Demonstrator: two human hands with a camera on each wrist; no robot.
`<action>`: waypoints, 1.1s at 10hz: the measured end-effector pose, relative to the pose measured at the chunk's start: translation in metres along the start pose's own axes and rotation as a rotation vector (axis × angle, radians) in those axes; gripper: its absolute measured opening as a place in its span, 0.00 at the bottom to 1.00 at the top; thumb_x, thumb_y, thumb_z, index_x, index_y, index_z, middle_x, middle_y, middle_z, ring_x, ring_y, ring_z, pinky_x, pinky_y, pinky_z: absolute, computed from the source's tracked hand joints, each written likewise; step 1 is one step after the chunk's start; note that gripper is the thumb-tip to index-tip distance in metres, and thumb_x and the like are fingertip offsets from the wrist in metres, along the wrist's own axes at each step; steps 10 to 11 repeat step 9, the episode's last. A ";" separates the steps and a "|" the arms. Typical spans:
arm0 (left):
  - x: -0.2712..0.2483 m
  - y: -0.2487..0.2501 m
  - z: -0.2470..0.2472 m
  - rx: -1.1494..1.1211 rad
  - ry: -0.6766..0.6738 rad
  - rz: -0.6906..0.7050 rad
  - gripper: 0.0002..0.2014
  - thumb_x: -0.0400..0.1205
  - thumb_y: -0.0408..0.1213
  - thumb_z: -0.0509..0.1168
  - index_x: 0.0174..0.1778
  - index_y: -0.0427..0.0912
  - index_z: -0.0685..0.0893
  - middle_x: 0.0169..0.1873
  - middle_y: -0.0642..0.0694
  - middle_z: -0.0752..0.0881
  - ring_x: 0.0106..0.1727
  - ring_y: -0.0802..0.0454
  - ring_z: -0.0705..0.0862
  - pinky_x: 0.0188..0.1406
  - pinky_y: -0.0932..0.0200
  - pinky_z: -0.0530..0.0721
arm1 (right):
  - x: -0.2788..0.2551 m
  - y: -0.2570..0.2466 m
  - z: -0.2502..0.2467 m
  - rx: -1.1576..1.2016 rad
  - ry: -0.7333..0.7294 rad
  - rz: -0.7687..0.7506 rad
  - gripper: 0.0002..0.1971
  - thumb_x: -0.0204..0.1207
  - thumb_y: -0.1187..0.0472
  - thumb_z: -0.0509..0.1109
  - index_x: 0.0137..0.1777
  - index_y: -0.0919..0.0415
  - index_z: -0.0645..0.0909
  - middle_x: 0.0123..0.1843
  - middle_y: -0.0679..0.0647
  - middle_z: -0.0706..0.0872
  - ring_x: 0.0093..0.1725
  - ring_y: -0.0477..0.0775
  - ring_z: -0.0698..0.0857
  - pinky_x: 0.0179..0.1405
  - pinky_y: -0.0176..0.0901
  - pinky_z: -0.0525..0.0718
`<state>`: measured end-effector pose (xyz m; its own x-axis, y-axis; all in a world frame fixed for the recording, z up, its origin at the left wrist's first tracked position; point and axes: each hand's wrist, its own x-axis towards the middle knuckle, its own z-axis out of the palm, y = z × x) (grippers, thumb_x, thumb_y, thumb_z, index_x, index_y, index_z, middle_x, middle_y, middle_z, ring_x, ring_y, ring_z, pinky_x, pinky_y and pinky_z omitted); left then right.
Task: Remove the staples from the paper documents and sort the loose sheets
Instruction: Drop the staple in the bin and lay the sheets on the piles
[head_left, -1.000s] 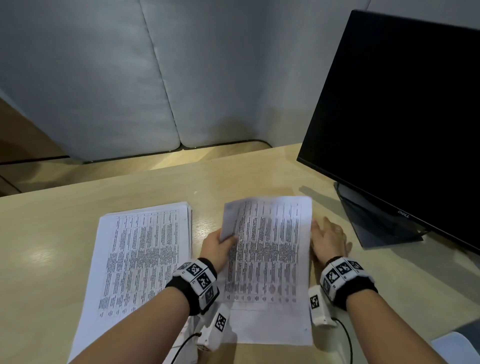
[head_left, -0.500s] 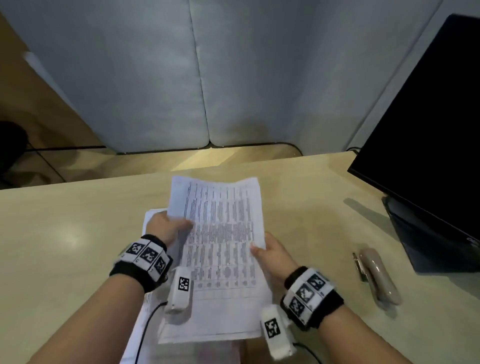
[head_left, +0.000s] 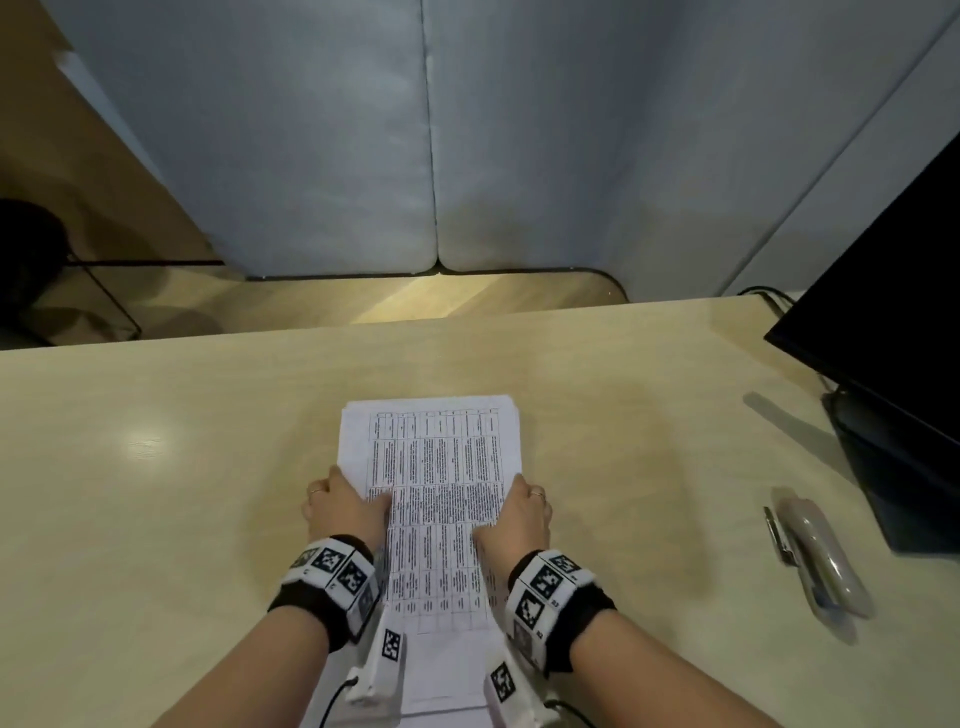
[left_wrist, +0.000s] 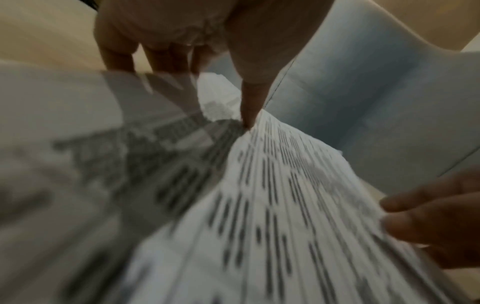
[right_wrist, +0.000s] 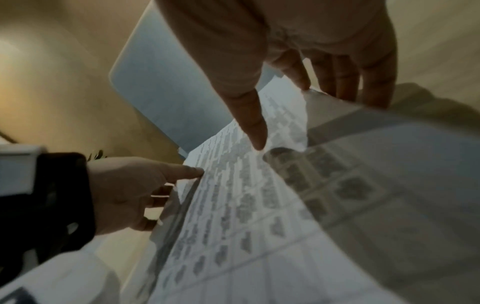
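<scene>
From the head view we see dim, warm indoor light: a soft glare spot on the desk (head_left: 145, 447) at left, a bright patch on the floor at centre, a dark upper-left corner. The monitor (head_left: 893, 291) at right casts a slanted shadow across the desktop. Straight edges bow near the frame borders. In both wrist views we find the printed sheets (left_wrist: 272, 205) smeared with blur, sharpest near centre, shaded grey beneath the fingers.

Stapler (head_left: 821, 556), monitor (head_left: 883, 291) block right.
</scene>
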<state>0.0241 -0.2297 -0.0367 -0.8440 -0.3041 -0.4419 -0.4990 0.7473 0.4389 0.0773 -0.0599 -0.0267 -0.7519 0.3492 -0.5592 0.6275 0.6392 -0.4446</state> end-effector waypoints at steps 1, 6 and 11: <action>-0.007 0.013 0.005 0.039 -0.036 0.008 0.29 0.78 0.39 0.68 0.73 0.34 0.67 0.66 0.33 0.70 0.68 0.35 0.69 0.67 0.44 0.72 | 0.002 0.011 -0.009 0.000 0.037 0.041 0.40 0.74 0.62 0.72 0.81 0.61 0.52 0.78 0.59 0.63 0.76 0.59 0.63 0.71 0.47 0.69; -0.086 0.105 0.107 0.122 -0.259 0.253 0.31 0.80 0.31 0.61 0.79 0.34 0.57 0.72 0.36 0.63 0.73 0.41 0.66 0.72 0.57 0.69 | 0.020 0.145 -0.106 -0.063 0.186 0.233 0.31 0.76 0.68 0.67 0.77 0.65 0.61 0.74 0.62 0.69 0.73 0.62 0.68 0.68 0.49 0.72; -0.105 0.078 0.081 -0.051 -0.311 0.327 0.23 0.81 0.36 0.64 0.73 0.39 0.70 0.64 0.41 0.80 0.63 0.47 0.79 0.66 0.56 0.75 | 0.008 0.149 -0.136 0.007 0.113 0.148 0.34 0.74 0.59 0.70 0.78 0.59 0.60 0.74 0.63 0.67 0.74 0.63 0.66 0.68 0.52 0.72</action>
